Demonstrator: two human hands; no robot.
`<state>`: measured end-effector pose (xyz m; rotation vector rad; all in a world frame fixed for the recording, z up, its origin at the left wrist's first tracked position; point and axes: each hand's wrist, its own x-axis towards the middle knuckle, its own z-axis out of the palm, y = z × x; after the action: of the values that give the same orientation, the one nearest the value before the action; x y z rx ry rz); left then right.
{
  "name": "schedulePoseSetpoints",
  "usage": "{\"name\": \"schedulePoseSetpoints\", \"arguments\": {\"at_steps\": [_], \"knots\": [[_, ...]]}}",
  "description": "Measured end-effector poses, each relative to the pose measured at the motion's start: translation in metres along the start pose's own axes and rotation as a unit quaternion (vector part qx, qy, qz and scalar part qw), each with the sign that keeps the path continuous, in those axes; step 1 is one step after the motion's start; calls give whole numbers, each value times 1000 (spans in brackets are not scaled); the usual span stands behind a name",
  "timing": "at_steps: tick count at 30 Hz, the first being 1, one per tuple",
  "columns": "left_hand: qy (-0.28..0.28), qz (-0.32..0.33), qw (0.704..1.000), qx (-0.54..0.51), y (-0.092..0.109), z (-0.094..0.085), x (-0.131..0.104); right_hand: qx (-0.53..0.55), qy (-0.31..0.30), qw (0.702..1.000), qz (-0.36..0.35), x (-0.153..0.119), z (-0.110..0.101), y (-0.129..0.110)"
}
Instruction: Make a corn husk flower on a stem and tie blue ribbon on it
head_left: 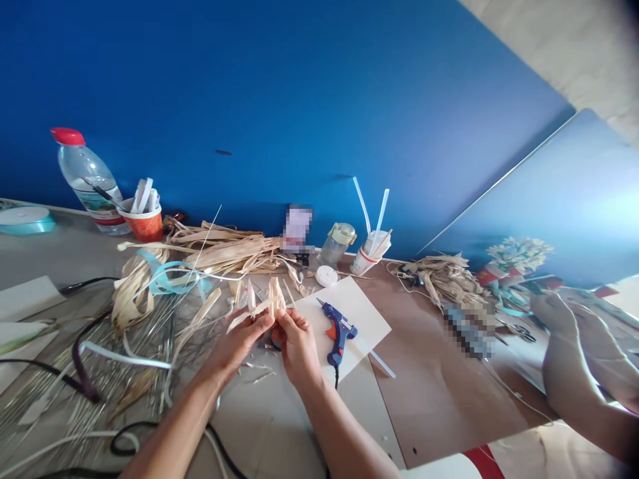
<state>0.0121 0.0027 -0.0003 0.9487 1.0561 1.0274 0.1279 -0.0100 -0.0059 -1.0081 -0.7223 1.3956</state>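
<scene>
My left hand [245, 338] and my right hand [297, 340] meet above the middle of the table, fingers closed on pale strips of dried corn husk [274, 295]. One strip stands upright from my right fingertips, while another sticks out to the left over my left hand. My fingers hide the lower part of the husk. Just right of my right hand, a blue hot glue gun [340, 331] lies on a white sheet of paper [367, 313], its nozzle pointing to the back left. Small husk scraps [259, 370] are scattered below my hands.
Behind are a husk pile [224, 247], a jar [335, 246], a cup with tubes [364, 259] and a bottle [90, 179]. Thin wires [154, 352] and black cables lie left. At right are another husk bundle [444, 279], scissors [522, 329] and another person's sleeved arms [569, 359].
</scene>
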Motion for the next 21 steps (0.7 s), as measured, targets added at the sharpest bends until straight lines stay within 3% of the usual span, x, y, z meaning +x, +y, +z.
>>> {"name": "schedulePoseSetpoints", "arguments": {"at_steps": [5, 11, 13, 18, 21], "knots": [[50, -40, 998, 17, -2, -2, 2, -56, -30, 998, -5, 3, -11, -8], [-77, -50, 993, 74, 6, -5, -3, -72, -71, 994, 32, 7, -17, -23], [-90, -51, 992, 69, 7, -5, -4, -67, -67, 994, 45, 7, -15, -24], [-53, -74, 995, 31, -1, -5, 0, -48, -46, 997, 27, 11, -17, -21], [-3, -63, 997, 55, -4, -7, 4, -104, -2, 994, -12, 14, -22, -22]]}}
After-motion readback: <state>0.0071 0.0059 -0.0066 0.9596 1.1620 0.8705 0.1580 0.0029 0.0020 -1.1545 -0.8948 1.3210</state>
